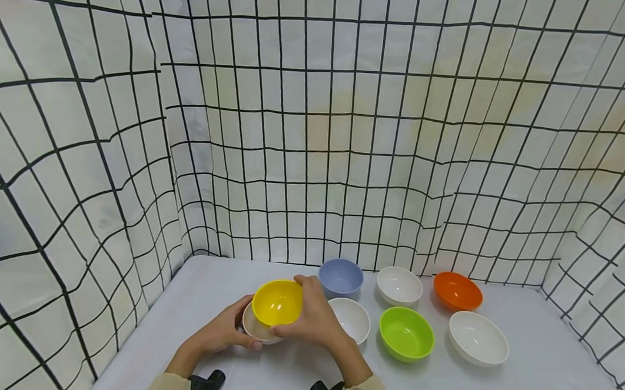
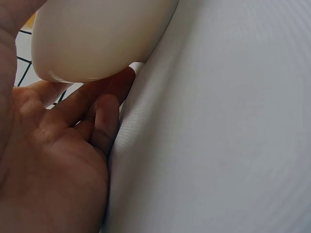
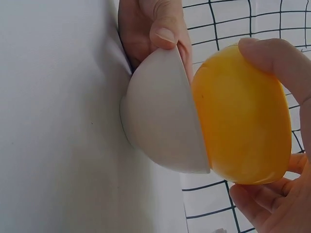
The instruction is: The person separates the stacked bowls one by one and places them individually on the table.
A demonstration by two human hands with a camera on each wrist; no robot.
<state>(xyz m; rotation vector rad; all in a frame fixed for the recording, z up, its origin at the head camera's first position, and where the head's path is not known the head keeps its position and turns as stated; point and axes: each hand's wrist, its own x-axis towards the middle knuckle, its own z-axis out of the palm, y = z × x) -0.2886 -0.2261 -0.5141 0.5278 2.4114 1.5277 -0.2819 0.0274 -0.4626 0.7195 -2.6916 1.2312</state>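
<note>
A yellow bowl [image 1: 277, 303] is gripped at its sides by my right hand [image 1: 314, 316], thumb at the near side and fingers at the far side. Right under it, a white bowl [image 3: 163, 114] stands on the table, and the yellow bowl's base dips to its rim in the right wrist view. My left hand [image 1: 224, 329] holds the white bowl from the left, thumb in front and fingers curled behind. In the left wrist view, the fingers of the left hand [image 2: 63, 131] lie along the white bowl's side [image 2: 97, 43], low against the cloth.
Right of my hands stand a blue bowl [image 1: 341, 278], a white bowl [image 1: 352, 319], another white bowl [image 1: 399, 286], a green bowl [image 1: 406, 334], an orange bowl [image 1: 458, 291] and a white bowl [image 1: 478, 338]. A grid-patterned curtain [image 1: 316, 130] surrounds the white-covered table [image 1: 528, 324].
</note>
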